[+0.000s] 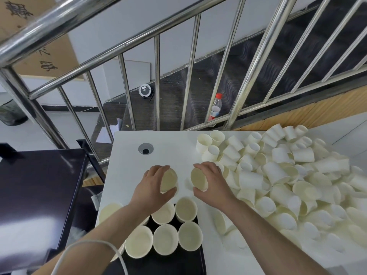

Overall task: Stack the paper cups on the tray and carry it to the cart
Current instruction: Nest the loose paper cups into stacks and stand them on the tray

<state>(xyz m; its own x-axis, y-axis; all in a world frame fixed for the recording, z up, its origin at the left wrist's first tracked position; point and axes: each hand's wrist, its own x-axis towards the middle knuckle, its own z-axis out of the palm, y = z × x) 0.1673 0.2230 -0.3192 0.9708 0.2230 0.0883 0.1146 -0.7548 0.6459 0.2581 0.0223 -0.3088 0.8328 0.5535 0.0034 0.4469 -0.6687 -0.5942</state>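
Note:
My left hand (153,185) grips an upright paper cup (168,179) on the white table, just beyond the black tray (186,259). My right hand (212,181) holds a second paper cup (198,179), tilted with its mouth facing left. On the tray stand several upright cream cups (165,242) in rows, mouths up; my left forearm hides part of them. A big heap of loose paper cups (288,175) covers the right side of the table.
The white table (129,155) has a round cable hole (146,148) at the back left. A dark cart surface (35,191) sits to the left. A steel railing (158,80) runs behind the table, with a plastic bottle (215,108) beyond it.

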